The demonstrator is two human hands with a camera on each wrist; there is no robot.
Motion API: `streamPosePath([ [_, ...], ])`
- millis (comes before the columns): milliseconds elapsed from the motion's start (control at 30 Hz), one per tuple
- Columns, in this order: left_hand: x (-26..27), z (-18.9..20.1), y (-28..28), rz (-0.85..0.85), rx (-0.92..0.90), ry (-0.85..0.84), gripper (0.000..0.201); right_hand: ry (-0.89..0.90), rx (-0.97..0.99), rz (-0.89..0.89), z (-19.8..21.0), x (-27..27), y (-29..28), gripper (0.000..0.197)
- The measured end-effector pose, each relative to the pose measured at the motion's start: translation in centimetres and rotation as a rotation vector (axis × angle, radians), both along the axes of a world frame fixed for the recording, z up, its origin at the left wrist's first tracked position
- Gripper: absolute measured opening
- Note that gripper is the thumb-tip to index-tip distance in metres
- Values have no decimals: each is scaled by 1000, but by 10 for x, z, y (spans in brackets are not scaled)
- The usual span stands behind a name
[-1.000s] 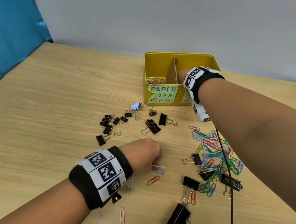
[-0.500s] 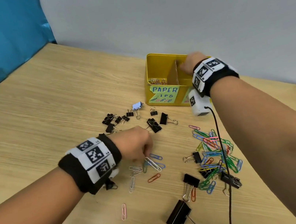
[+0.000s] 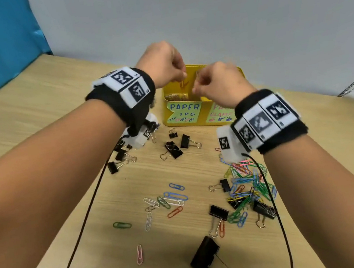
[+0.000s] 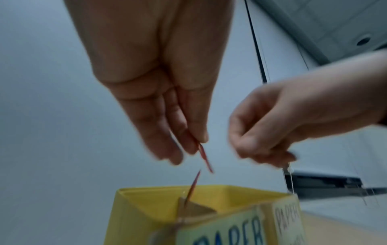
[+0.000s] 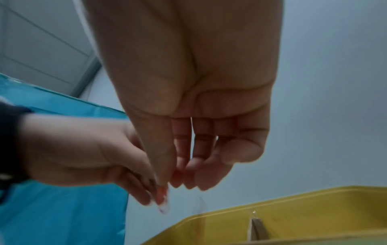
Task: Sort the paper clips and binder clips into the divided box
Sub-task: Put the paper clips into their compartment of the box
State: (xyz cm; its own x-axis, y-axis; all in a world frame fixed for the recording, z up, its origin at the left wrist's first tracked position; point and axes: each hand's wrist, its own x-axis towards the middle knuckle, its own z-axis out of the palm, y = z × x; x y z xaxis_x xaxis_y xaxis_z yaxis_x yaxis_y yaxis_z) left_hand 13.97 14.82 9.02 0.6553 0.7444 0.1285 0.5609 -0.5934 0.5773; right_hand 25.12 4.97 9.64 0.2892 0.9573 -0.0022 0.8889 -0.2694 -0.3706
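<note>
The yellow divided box stands at the back of the table, a cardboard divider splitting it. My left hand hovers over the compartment labelled for paper clips and pinches a red paper clip between thumb and fingertips. A second red clip hangs in the air just above the box. My right hand is right beside it, over the box, fingers curled with the thumb against the fingertips; I see nothing in it. Gold clips lie in the left compartment.
Loose paper clips and a coloured heap lie on the wooden table. Black binder clips are scattered in front of the box, with a large one near me. Two black cables trail from my wrists.
My left hand rose from the loose clips on the table to above the box, carrying red clips. My right hand drew back from the right compartment toward the left hand.
</note>
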Motion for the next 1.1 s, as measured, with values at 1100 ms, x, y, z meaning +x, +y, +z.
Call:
streamPosePath([
  [1100, -86, -95, -112, -214, -249, 625, 15, 11, -505, 385, -96, -68, -78, 22],
])
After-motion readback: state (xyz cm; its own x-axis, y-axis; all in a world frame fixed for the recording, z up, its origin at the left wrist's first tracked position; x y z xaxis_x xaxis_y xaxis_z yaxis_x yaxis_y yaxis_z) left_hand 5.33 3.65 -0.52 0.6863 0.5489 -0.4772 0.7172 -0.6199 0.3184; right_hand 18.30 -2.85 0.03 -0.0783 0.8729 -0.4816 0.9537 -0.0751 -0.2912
